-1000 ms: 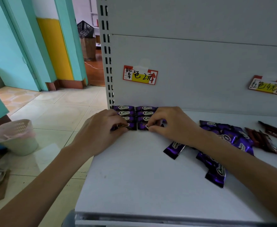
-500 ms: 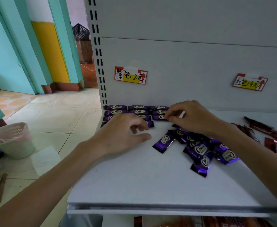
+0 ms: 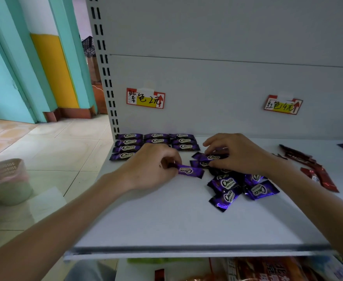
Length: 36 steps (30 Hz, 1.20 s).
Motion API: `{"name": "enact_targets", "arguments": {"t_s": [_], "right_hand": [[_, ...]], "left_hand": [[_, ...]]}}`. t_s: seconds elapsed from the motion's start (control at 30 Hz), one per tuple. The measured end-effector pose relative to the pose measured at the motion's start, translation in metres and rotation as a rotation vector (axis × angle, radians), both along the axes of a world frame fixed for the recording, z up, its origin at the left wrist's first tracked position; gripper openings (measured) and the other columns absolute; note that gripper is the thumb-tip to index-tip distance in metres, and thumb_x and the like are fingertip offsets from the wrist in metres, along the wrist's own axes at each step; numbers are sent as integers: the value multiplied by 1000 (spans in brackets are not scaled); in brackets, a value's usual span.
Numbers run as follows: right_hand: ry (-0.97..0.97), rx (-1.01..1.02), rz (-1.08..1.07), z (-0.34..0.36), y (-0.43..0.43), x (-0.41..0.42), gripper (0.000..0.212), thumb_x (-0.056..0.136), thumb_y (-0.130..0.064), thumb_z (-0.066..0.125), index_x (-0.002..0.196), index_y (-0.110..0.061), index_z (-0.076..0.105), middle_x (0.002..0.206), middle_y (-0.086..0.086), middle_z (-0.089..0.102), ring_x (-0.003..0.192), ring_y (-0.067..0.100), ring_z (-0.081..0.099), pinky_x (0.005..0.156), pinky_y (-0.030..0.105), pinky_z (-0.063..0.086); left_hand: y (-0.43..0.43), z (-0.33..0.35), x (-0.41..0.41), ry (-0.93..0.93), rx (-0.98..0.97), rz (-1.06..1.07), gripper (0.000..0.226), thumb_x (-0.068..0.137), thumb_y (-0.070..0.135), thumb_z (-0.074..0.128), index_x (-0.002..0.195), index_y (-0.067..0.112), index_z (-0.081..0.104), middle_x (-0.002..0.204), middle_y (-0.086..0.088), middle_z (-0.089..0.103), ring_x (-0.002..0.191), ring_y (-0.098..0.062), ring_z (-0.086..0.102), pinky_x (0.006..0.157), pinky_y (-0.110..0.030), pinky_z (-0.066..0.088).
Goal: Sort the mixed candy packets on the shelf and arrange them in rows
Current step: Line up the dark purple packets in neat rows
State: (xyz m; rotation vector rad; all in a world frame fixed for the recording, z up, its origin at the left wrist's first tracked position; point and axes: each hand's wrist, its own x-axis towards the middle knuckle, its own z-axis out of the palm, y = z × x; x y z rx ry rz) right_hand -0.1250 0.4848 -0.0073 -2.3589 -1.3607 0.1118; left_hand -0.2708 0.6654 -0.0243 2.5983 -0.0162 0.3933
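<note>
At shelf centre-left: left hand pinches one purple packet by its end; right hand curls its fingers round a pile packet just right of it. Suggest laying it logo-up, square against the rows at far left, ends aligned, no overlap.

The rectangular purple candy packets mid-frame are glossy, crinkled film with bright highlights; the long red candy packets at right shine likewise. The flat white shelf looks like smooth, matt painted metal. The red-and-yellow paper price tags above are matt.
</note>
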Motion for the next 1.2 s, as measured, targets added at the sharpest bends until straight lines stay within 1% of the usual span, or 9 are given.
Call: {"name": "enact_targets", "arguments": {"t_s": [0.13,0.3,0.4,0.53,0.7,0.8,0.93,1.03,1.2], "right_hand": [[11,105,13,2,9,-7,9,81,-18,68,86,-26,70,99,-12,64,90,-1,58,73,1,39],[-15,139,82,3,27,-24,13,81,-26,71,93,-21,72,78,-12,61,70,-1,54,66,8,40],[114,124,130,1,36,-37,14,87,-34,62,90,-22,69,69,-8,64,59,-1,55,61,11,43],[176,194,103,1,38,-36,14,93,-22,53,91,-27,66,72,-6,68,58,2,58,60,10,45],[145,16,277,1,31,-36,43,78,4,54,95,-34,67,93,-18,59,79,-5,54,68,7,38],[194,-37,289,0,29,-37,39,80,-3,56,96,-36,69,100,-17,60,85,-4,54,71,8,37],[126,-116,272,3,32,-42,21,77,-31,72,94,-40,64,96,-18,56,86,-5,51,70,6,36],[43,-107,256,3,36,-45,19,77,-25,71,93,-30,64,84,-16,56,76,-6,52,64,8,39],[142,96,174,6,38,-43,22,79,-1,59,88,-20,65,79,-4,70,71,1,64,70,14,50]], "left_hand": [[10,3,-13,-110,-7,34,18,75,8,73,78,26,72,82,13,59,77,0,56,68,-4,37],[27,3,-34,-53,-13,88,47,78,-5,59,74,42,64,93,17,57,88,3,52,69,-5,35],[27,4,-42,-61,-82,85,38,75,1,54,80,38,63,89,18,58,85,9,50,68,-5,37],[23,1,-43,-48,-59,50,21,76,19,60,86,37,64,87,19,56,82,6,50,66,-7,37],[17,-9,-38,11,50,11,13,80,35,66,92,38,68,94,17,55,87,4,50,75,-14,37],[15,-10,-35,51,76,6,37,70,64,50,92,39,66,94,20,55,90,4,51,80,-21,41],[14,-3,-39,92,152,1,53,60,76,46,93,39,64,96,22,57,93,3,51,84,-23,43],[13,-2,-42,72,192,-8,42,67,64,54,96,36,65,95,22,59,91,3,53,83,-22,45],[19,-2,-40,-74,-8,67,23,85,36,58,79,16,69,67,3,65,67,-11,57,57,-18,42]]}}
